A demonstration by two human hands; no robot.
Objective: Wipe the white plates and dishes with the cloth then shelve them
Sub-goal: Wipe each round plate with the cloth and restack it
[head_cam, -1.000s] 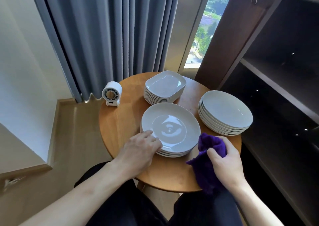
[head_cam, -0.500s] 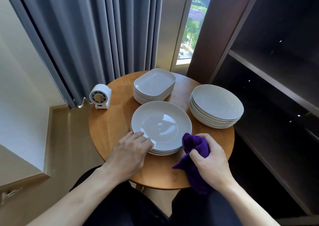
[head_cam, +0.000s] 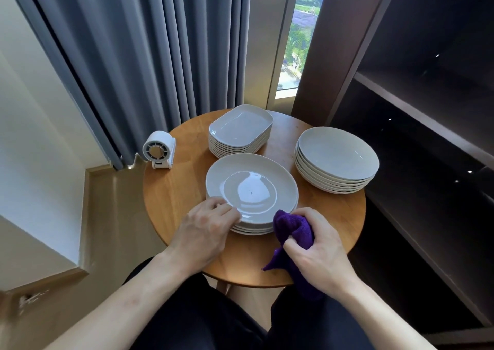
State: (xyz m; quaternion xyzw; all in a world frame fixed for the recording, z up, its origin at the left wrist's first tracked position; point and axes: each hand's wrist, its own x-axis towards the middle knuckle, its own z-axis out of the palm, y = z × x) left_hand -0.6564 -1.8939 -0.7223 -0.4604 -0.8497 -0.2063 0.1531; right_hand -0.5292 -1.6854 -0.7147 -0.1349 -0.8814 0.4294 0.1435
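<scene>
Writing is scarce in this view: the only candidate is a small dark mark on the base of the white desk fan (head_cam: 159, 150) at the table's (head_cam: 173, 189) left edge, and it is too small to read. The plates and the cloth show no logo or label. The left hand (head_cam: 203, 232) reaches in from the lower left, palm down. Its fingers are bent and held close together, the tips hooked over the near-left rim of the top plate (head_cam: 252, 186) on the near stack (head_cam: 251, 230). The thumb is hidden, so whether it pinches from below cannot be told. The right hand (head_cam: 318, 250) comes in from the lower right with its fingers curled tight round a bunched purple cloth (head_cam: 294, 229). The cloth's rounded end sits against the near-right rim of that same stack, and a loose corner trails off the table's near edge. Two more white stacks stand on the round wooden table: rectangular dishes (head_cam: 240, 127) just behind the near stack, and deep round plates (head_cam: 336, 154) to the right, beside the dark shelves (head_cam: 427, 114). Grey curtains (head_cam: 160, 42) hang behind, next to a narrow window (head_cam: 299, 42).
</scene>
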